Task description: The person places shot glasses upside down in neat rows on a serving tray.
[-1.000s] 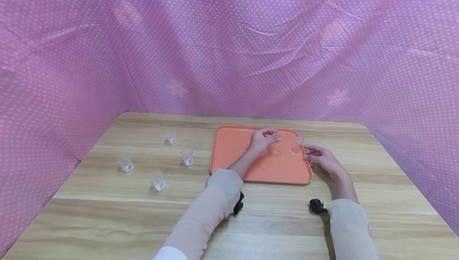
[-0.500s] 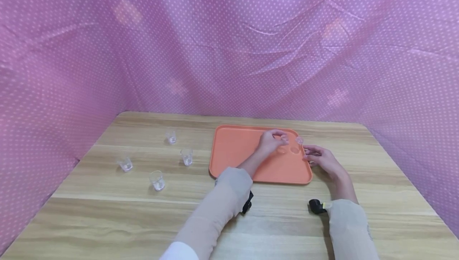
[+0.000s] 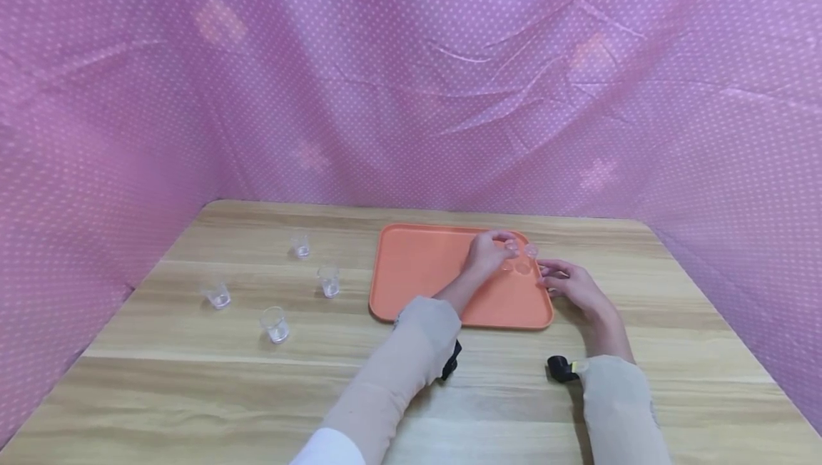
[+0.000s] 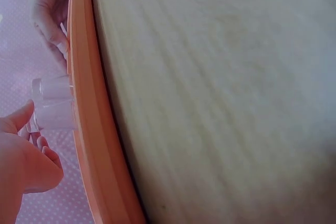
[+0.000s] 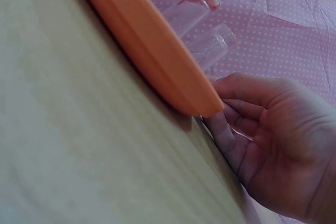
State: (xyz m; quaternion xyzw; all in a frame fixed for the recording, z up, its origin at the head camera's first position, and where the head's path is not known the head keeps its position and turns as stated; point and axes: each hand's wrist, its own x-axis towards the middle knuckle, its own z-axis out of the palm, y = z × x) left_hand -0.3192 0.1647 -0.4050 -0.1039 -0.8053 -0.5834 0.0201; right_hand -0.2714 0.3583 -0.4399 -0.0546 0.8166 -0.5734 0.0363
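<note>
An orange tray (image 3: pixel 417 265) lies on the wooden table. Two clear glasses stand upside down, side by side, at its right end. My left hand (image 3: pixel 486 254) pinches the nearer-left glass (image 4: pixel 51 117) by its upturned base between thumb and fingers; its rim is at the tray's surface. Beside it stands the other glass (image 3: pixel 531 251), untouched by that hand. At the tray's right edge, my right hand (image 3: pixel 574 287) grips the rim, which sits between thumb and fingers in the right wrist view.
Several more clear glasses stand upright on the table's left side, among them a near one (image 3: pixel 275 326), a back one (image 3: pixel 300 246) and one (image 3: pixel 330 282) closest to the tray. Pink dotted cloth (image 3: pixel 411 94) hangs behind and at both sides.
The left hand has moved right across the tray with its glass and lowered it beside the other one. The right hand has kept its place at the tray's edge.
</note>
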